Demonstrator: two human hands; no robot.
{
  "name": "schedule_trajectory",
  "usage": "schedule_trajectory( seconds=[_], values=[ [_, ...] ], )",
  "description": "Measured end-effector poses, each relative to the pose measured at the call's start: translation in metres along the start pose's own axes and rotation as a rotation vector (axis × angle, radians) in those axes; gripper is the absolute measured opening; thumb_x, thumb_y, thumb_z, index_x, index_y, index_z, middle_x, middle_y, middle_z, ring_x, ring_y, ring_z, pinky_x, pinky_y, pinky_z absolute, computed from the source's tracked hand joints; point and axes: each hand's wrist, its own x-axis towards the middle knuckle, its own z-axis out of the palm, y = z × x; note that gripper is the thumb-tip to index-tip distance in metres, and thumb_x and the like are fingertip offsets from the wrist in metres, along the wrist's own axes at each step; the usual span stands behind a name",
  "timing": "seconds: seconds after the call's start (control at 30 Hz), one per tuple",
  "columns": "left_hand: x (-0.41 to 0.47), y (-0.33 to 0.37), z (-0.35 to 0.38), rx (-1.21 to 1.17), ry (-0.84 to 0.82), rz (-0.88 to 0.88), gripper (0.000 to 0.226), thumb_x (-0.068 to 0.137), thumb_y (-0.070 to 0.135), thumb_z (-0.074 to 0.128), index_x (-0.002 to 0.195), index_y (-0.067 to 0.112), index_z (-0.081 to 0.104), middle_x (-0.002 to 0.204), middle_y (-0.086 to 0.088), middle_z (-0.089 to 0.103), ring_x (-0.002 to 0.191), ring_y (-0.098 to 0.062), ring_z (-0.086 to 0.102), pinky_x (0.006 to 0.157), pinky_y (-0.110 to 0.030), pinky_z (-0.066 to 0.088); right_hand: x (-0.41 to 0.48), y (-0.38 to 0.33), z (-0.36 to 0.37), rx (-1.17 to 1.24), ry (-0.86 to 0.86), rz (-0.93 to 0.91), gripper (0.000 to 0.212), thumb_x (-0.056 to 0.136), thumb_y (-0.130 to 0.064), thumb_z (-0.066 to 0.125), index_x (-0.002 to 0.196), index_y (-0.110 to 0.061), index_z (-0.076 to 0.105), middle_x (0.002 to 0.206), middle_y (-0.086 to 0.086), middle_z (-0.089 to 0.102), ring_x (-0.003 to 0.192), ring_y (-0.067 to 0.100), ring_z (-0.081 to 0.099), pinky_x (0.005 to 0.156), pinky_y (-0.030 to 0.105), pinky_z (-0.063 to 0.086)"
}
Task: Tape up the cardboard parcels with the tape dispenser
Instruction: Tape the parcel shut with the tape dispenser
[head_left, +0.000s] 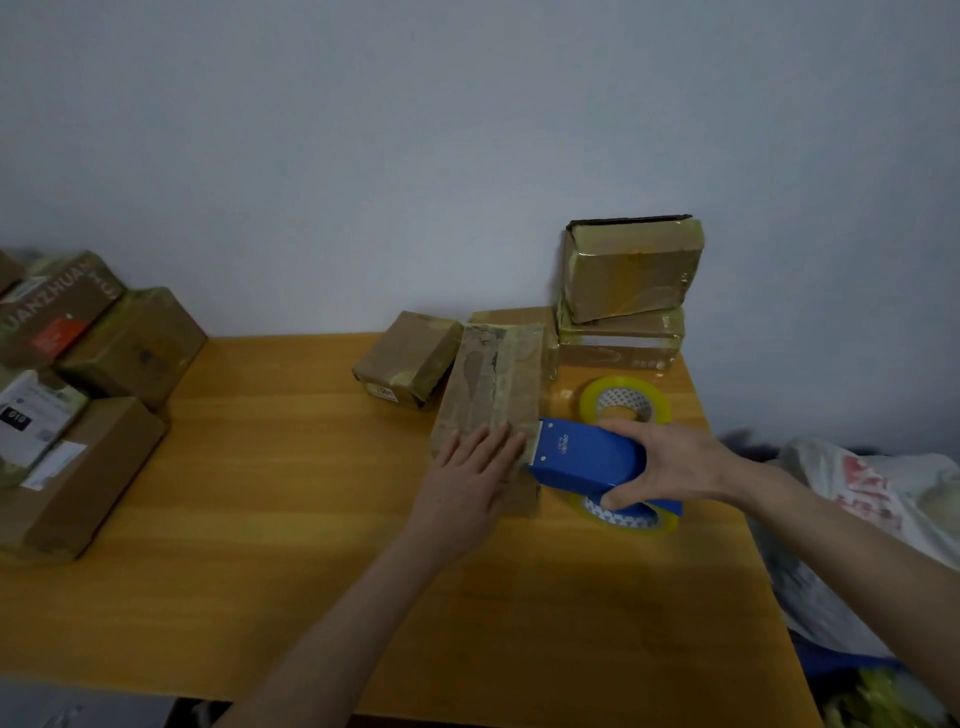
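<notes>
Two hands over the wooden table: our left hand lies flat, fingers straight, on the cardboard parcel; our right hand grips the blue tape dispenser, seemingly touching the parcel's near edge.

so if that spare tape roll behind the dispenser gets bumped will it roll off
Probably not: the spare tape roll lies flat on the table, so it should slide rather than roll. Its open core suggests it is fairly light, so a knock could shift it toward the nearby right edge.
</notes>
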Motion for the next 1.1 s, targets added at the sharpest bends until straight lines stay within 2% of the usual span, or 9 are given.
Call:
schedule_trajectory(
  seconds=[0.07, 0.17, 0.27, 0.37, 0.5, 0.63, 0.77, 0.9, 1.1],
  values=[
    [-0.002, -0.001, 0.002, 0.016, 0.011, 0.006, 0.064, 0.101, 0.037, 0.030, 0.144, 0.036, -0.018, 0.155, 0.011, -0.017, 0.144, -0.010, -0.015, 0.118, -0.037, -0.012, -0.002, 0.004, 0.000, 0.005, 0.007, -0.001, 0.088, 0.053, -0.074, 0.062, 0.133, -0.052, 0.032, 0.094, -0.032, 0.049, 0.083, -0.001, 0.053, 0.072, 0.022, 0.047],
    [0.000, -0.002, 0.004, 0.040, 0.034, 0.013, 0.065, 0.100, 0.038, 0.031, 0.145, 0.038, -0.016, 0.155, 0.012, -0.015, 0.144, -0.009, -0.013, 0.116, -0.034, -0.014, -0.005, 0.007, -0.002, 0.060, 0.001, -0.001, 0.078, 0.065, -0.055, 0.072, 0.129, -0.056, 0.028, 0.096, -0.030, 0.050, 0.083, -0.007, 0.052, 0.065, 0.012, 0.041],
    [0.000, -0.005, 0.006, 0.045, 0.028, 0.020, 0.068, 0.099, 0.038, 0.035, 0.144, 0.038, -0.016, 0.156, 0.011, -0.013, 0.145, -0.009, -0.011, 0.116, -0.033, -0.015, -0.011, 0.017, -0.002, 0.099, -0.015, 0.021, 0.079, 0.071, -0.046, 0.075, 0.132, -0.055, 0.025, 0.106, -0.021, 0.054, 0.092, 0.000, 0.056, 0.074, 0.021, 0.047],
    [0.000, -0.009, 0.005, 0.044, 0.041, 0.022, 0.069, 0.098, 0.036, 0.037, 0.145, 0.038, -0.014, 0.159, 0.010, -0.007, 0.147, -0.010, -0.005, 0.117, -0.032, -0.011, -0.025, 0.033, -0.007, 0.103, -0.049, 0.077, 0.082, 0.073, -0.041, 0.076, 0.142, -0.044, 0.031, 0.115, -0.016, 0.056, 0.100, 0.007, 0.058, 0.086, 0.033, 0.051],
    [0.001, -0.008, 0.006, 0.029, 0.050, 0.034, 0.069, 0.097, 0.034, 0.039, 0.146, 0.036, -0.010, 0.160, 0.008, -0.002, 0.147, -0.012, -0.002, 0.117, -0.032, -0.012, -0.037, 0.045, -0.013, 0.053, -0.082, 0.147, 0.084, 0.072, -0.041, 0.075, 0.143, -0.044, 0.030, 0.109, -0.022, 0.055, 0.097, 0.005, 0.058, 0.087, 0.033, 0.051],
    [0.001, -0.010, 0.008, 0.041, 0.055, 0.034, 0.072, 0.096, 0.034, 0.040, 0.145, 0.038, -0.013, 0.160, 0.009, -0.004, 0.147, -0.011, -0.003, 0.117, -0.032, -0.011, -0.022, 0.028, -0.006, -0.107, -0.126, 0.154, 0.078, 0.073, -0.048, 0.070, 0.141, -0.045, 0.032, 0.104, -0.018, 0.055, 0.094, 0.010, 0.055, 0.073, 0.026, 0.047],
    [0.001, -0.007, 0.007, 0.025, 0.073, 0.036, 0.074, 0.094, 0.034, 0.044, 0.145, 0.040, -0.010, 0.160, 0.009, 0.000, 0.147, -0.012, 0.000, 0.117, -0.032, -0.011, 0.000, 0.010, -0.002, -0.214, -0.210, 0.143, 0.064, 0.071, -0.051, 0.067, 0.129, -0.044, 0.041, 0.093, -0.017, 0.055, 0.086, 0.013, 0.055, 0.071, 0.030, 0.050],
    [0.001, -0.006, 0.008, 0.013, 0.084, 0.030, 0.073, 0.095, 0.033, 0.043, 0.146, 0.040, -0.008, 0.160, 0.008, 0.000, 0.147, -0.012, 0.000, 0.117, -0.032, -0.011, 0.023, -0.005, 0.000, -0.222, -0.263, 0.157, 0.072, 0.066, -0.054, 0.066, 0.132, -0.045, 0.038, 0.102, -0.011, 0.058, 0.093, 0.018, 0.057, 0.076, 0.037, 0.054],
    [0.001, -0.007, 0.008, 0.014, 0.088, 0.026, 0.071, 0.095, 0.034, 0.042, 0.150, 0.038, -0.004, 0.160, 0.007, -0.001, 0.147, -0.012, -0.001, 0.116, -0.032, -0.012, 0.043, -0.023, -0.019, -0.314, -0.338, 0.177, 0.077, 0.060, -0.057, 0.066, 0.132, -0.045, 0.042, 0.105, -0.011, 0.057, 0.093, 0.019, 0.058, 0.071, 0.032, 0.052]
  ],
)
